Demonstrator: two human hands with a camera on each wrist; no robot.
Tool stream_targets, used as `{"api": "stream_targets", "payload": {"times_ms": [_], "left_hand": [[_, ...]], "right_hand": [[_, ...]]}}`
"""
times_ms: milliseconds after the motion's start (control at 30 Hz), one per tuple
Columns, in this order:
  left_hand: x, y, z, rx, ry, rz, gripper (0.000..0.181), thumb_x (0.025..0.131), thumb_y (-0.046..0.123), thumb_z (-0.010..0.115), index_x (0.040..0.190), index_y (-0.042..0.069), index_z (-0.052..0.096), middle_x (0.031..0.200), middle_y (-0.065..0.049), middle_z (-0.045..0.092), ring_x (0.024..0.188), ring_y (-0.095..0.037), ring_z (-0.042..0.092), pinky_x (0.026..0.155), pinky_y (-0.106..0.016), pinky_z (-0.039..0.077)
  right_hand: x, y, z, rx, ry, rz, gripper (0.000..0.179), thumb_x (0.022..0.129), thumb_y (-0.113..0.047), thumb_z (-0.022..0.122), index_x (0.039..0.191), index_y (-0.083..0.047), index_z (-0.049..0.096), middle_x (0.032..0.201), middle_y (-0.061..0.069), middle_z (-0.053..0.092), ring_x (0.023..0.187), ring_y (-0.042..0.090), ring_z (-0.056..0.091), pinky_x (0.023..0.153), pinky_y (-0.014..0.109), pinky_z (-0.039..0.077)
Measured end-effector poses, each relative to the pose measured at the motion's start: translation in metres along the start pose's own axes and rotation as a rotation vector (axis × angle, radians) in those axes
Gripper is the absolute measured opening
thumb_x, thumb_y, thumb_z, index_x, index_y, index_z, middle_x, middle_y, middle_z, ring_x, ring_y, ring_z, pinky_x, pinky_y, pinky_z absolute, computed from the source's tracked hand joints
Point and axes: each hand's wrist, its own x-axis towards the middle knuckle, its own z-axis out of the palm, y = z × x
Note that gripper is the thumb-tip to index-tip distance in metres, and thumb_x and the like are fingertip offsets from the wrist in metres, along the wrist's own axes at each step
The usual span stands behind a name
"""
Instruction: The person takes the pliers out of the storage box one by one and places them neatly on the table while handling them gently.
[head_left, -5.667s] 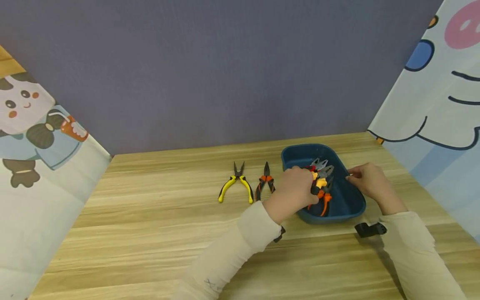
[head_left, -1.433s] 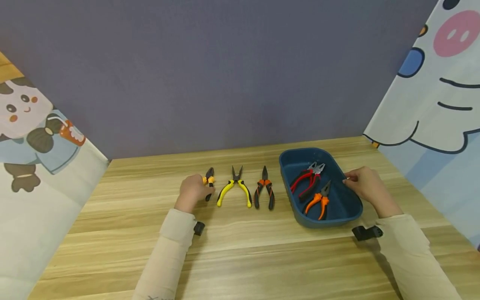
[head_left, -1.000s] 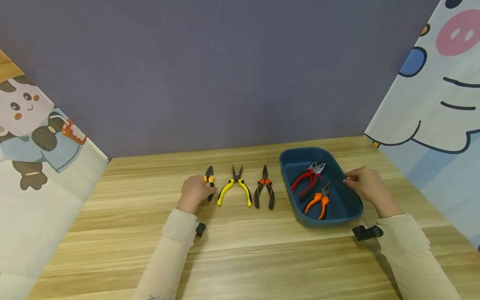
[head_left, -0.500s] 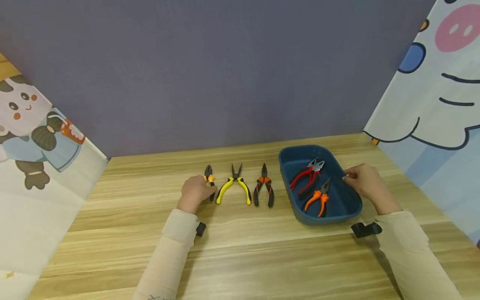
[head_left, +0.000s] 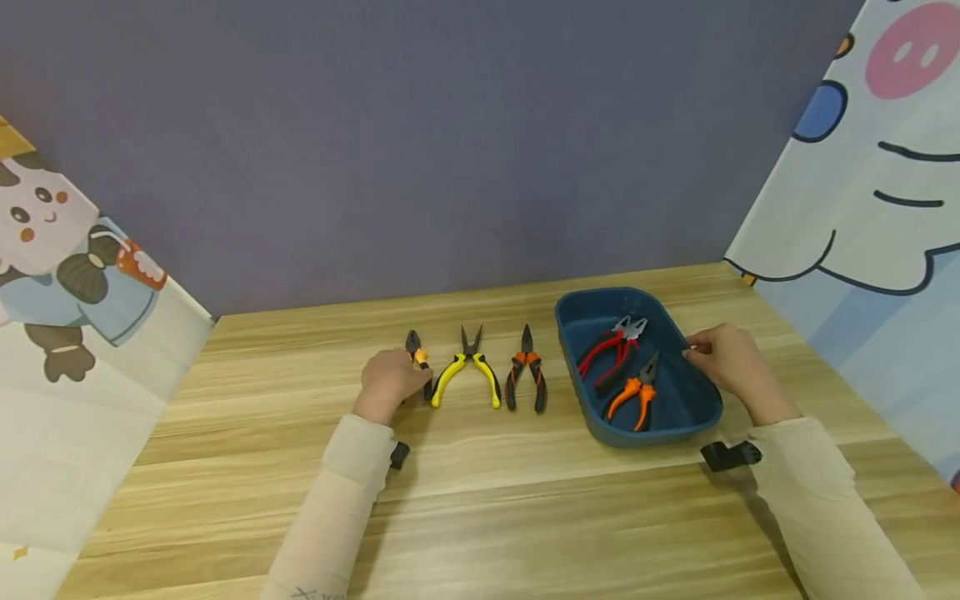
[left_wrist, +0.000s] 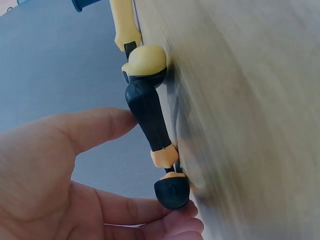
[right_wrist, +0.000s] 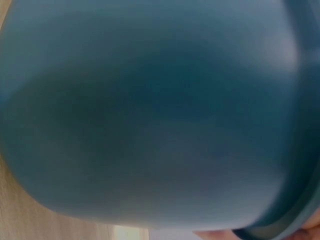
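My left hand [head_left: 386,383] is at the left end of a row of pliers, holding black pliers with yellow-orange accents [head_left: 417,352] close over the table. The left wrist view shows the thumb on one handle of these pliers [left_wrist: 150,115] and fingertips at the other. To their right lie yellow-and-black long-nose pliers [head_left: 468,367], handles spread, and black-and-orange pliers [head_left: 527,367]. My right hand [head_left: 731,371] pinches the right rim of a dark blue plastic bin [head_left: 686,404]. The bin's outer wall [right_wrist: 160,115] fills most of the right wrist view.
Inside the bin lie red-and-black pliers [head_left: 618,354] and orange-and-black pliers [head_left: 636,396]. The wood-grain table [head_left: 480,500] ends at a grey back panel [head_left: 480,150]. Cartoon-printed sheets hang at the left and right sides.
Since the oldest frame, my left hand has carried the black and yellow-orange pliers out of the bin to the row's left end. Lately it barely moves. The right hand stays at the rim.
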Motion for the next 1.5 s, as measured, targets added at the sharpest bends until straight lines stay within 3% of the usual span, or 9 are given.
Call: {"api": "stream_targets", "payload": {"times_ms": [200,433,767,1067,1300,1367,1500], "left_hand": [[-0.001,0.001,-0.005,-0.004,0.007,-0.005,0.042,0.090,0.043,0.056,0.066,0.009,0.058,0.054,0.000,0.043,0.042,-0.008,0.035,0.039,-0.022,0.026],[-0.005,0.010,-0.013,0.015,0.045,0.035,0.044,0.092,0.045,0.056,0.080,0.004,0.067,0.059,-0.004,0.052,0.044,-0.011,0.041,0.038,-0.022,0.030],[-0.011,0.039,-0.018,-0.002,0.107,0.139,0.052,0.090,0.045,0.057,0.052,0.014,0.043,0.060,-0.003,0.046,0.048,-0.013,0.039,0.039,-0.024,0.028],[-0.023,0.068,-0.023,-0.038,0.105,0.233,0.053,0.090,0.048,0.057,0.052,0.016,0.037,0.048,0.005,0.030,0.042,-0.008,0.025,0.038,-0.022,0.022],[-0.026,0.087,-0.019,-0.004,0.103,0.320,0.052,0.090,0.049,0.056,0.055,0.014,0.043,0.053,0.002,0.034,0.041,-0.008,0.024,0.037,-0.021,0.023],[-0.027,0.092,-0.018,0.015,0.103,0.328,0.051,0.090,0.050,0.055,0.056,0.014,0.046,0.055,0.002,0.037,0.042,-0.008,0.027,0.038,-0.021,0.025],[-0.031,0.102,-0.019,-0.036,0.080,0.357,0.047,0.091,0.048,0.056,0.060,0.014,0.049,0.056,0.002,0.039,0.042,-0.009,0.031,0.039,-0.022,0.027]], "right_hand": [[0.001,0.001,0.000,-0.003,0.003,-0.005,0.028,0.085,-0.005,0.064,0.102,0.018,0.063,0.082,0.028,0.067,0.071,0.040,0.064,0.065,0.050,0.050],[0.000,0.001,0.000,0.003,0.012,-0.025,0.028,0.084,-0.004,0.063,0.100,0.018,0.063,0.080,0.028,0.067,0.069,0.039,0.064,0.063,0.050,0.050],[0.001,0.003,0.002,0.005,0.020,-0.025,0.027,0.084,-0.004,0.064,0.100,0.018,0.064,0.081,0.028,0.066,0.071,0.040,0.064,0.063,0.050,0.050],[0.003,0.007,0.004,0.004,0.023,-0.015,0.028,0.084,-0.005,0.065,0.101,0.018,0.064,0.082,0.029,0.066,0.071,0.041,0.063,0.063,0.050,0.050],[0.002,0.010,0.005,0.023,0.050,-0.031,0.026,0.082,-0.007,0.065,0.098,0.013,0.067,0.077,0.023,0.068,0.066,0.033,0.064,0.061,0.045,0.050],[0.003,0.008,0.005,0.020,0.040,-0.027,0.027,0.083,-0.008,0.065,0.099,0.014,0.066,0.078,0.023,0.068,0.067,0.033,0.064,0.062,0.046,0.051],[0.003,0.004,0.004,0.006,0.018,-0.018,0.028,0.084,-0.006,0.064,0.101,0.017,0.064,0.081,0.026,0.067,0.072,0.039,0.064,0.066,0.051,0.050]]}}
